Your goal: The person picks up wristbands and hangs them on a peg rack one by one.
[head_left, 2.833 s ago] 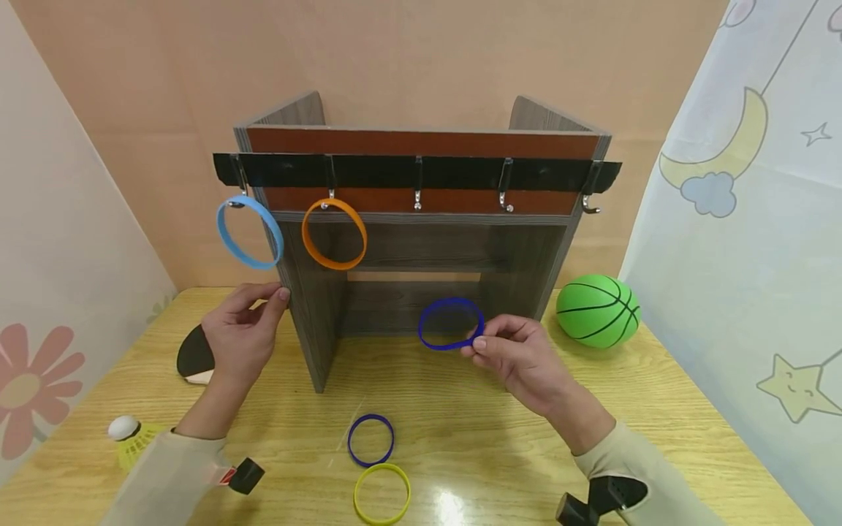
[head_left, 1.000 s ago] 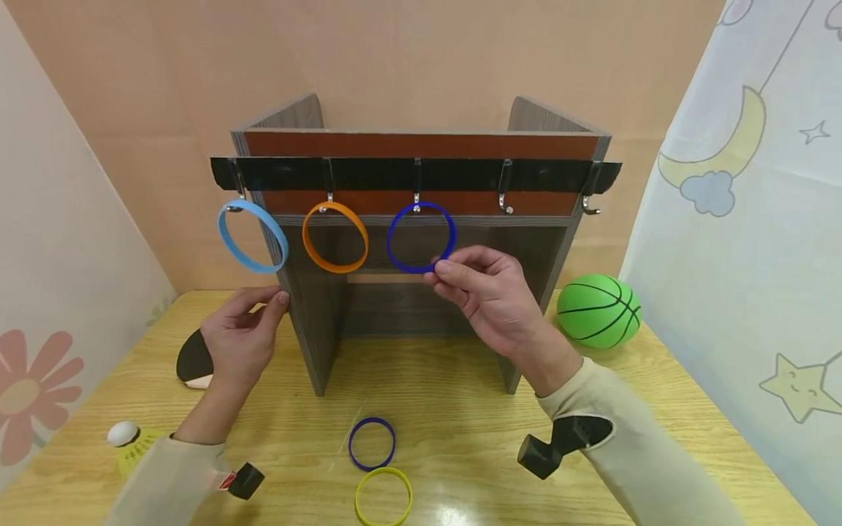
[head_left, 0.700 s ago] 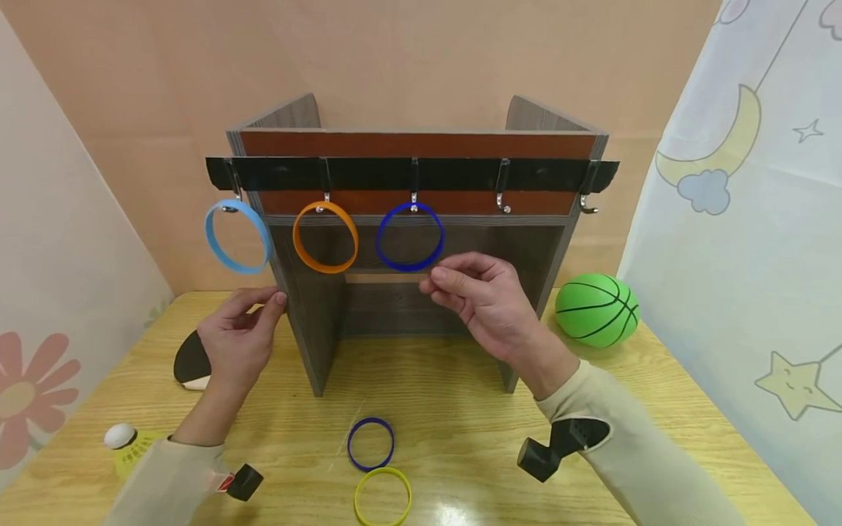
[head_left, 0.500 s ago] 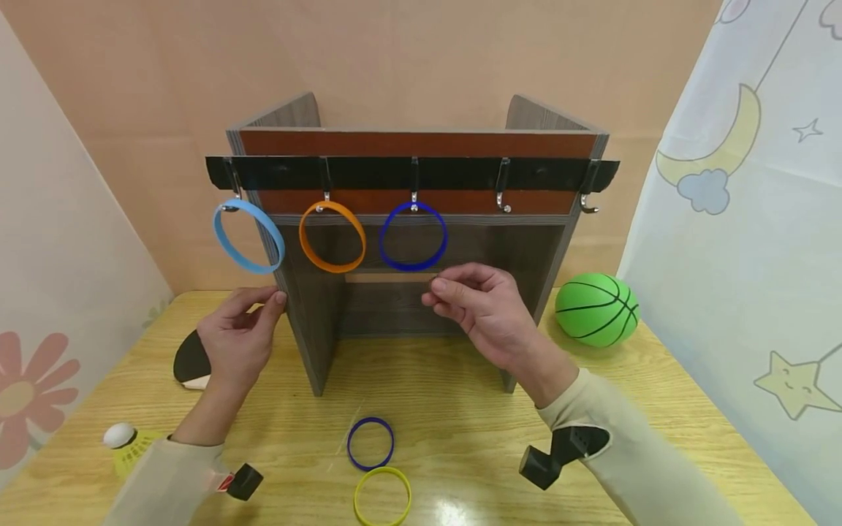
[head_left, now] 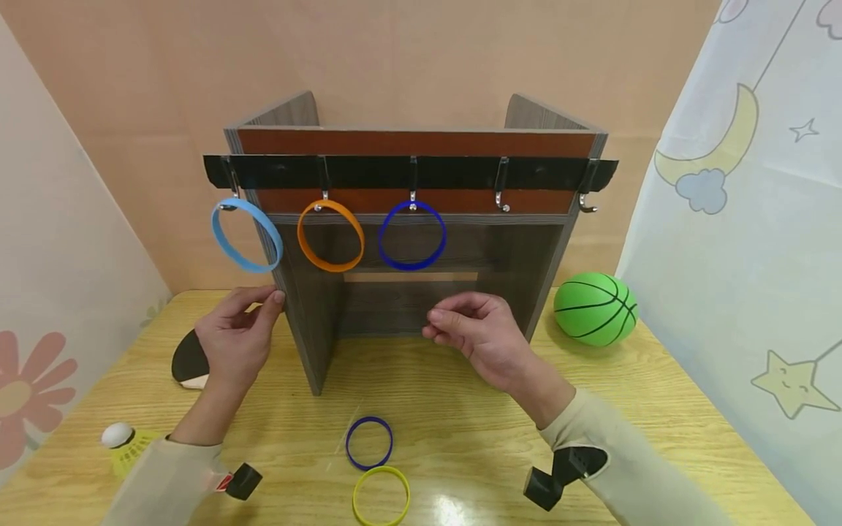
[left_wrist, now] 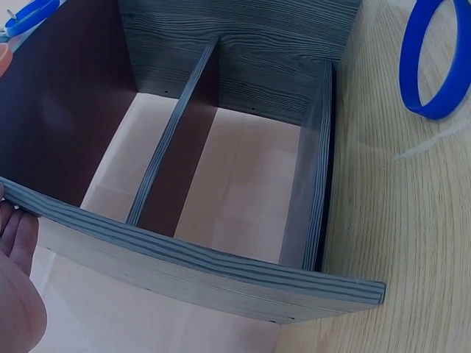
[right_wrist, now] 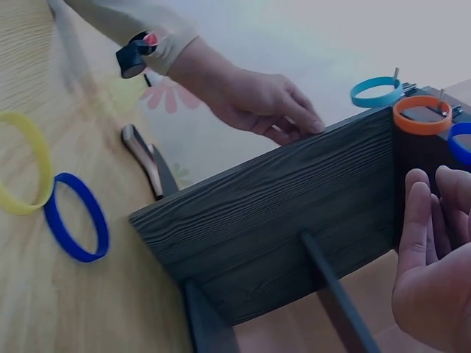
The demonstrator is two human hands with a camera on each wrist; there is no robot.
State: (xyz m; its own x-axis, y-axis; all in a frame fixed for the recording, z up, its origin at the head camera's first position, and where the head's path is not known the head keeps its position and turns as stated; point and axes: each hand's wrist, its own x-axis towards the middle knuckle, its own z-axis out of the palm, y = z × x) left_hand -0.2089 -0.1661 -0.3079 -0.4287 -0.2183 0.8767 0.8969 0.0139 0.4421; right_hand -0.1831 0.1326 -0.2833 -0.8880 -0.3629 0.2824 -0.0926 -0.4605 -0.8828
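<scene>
My left hand (head_left: 233, 332) pinches the front edge of the left side panel of a grey wooden shelf (head_left: 302, 314). My right hand (head_left: 485, 337) is in front of the shelf's opening with its fingers loosely bent and nothing in them; the right wrist view shows a gap between thumb and fingers. Above it, a blue silicone wristband (head_left: 412, 266) hangs from the middle hook of a black hook strip (head_left: 454, 174). An orange wristband (head_left: 338, 268) and a light blue wristband (head_left: 253, 268) hang from the two hooks on the left.
A dark blue wristband (head_left: 349, 443) and a yellow wristband (head_left: 356, 497) lie on the table, edges meeting. Two hooks at the right carry nothing. A green ball (head_left: 595, 309) sits right of the shelf; a black paddle (head_left: 188, 360) and a yellow shuttlecock (head_left: 131, 447) lie left.
My right hand raised the blue wristband to the middle hook, let go of it there, and has since moved down from it. My left hand keeps its grip on the shelf.
</scene>
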